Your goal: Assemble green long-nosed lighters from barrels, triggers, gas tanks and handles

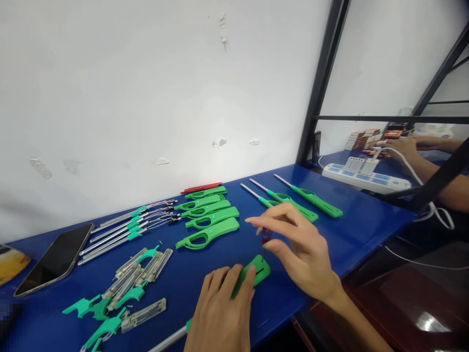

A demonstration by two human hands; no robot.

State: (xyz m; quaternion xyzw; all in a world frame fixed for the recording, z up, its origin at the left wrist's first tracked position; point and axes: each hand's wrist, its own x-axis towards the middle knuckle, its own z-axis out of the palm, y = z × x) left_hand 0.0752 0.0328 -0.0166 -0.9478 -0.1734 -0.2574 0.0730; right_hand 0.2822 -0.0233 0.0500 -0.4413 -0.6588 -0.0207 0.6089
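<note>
- At the near edge of the desk (359, 230), in the head view, the left hand (223, 308) curls its fingers over a green lighter (262, 269), holding it down, seemingly to steady it.
- Above its end, the right hand (306, 254) pinches a purple screwdriver (267, 235) near upright, apparently for straight pressure.
- Green handles (210, 232) lie lined up, perhaps for reach.
- Blue desktop, scuffed white wall (146, 88), black frame (322, 73).

A dark-screened phone (54, 259) is laid on a blue table (351, 234) against a scuffed white wall (146, 73); beyond a black frame (321, 73), a power strip (390, 185) is fitted with white adapters (369, 166).
</note>
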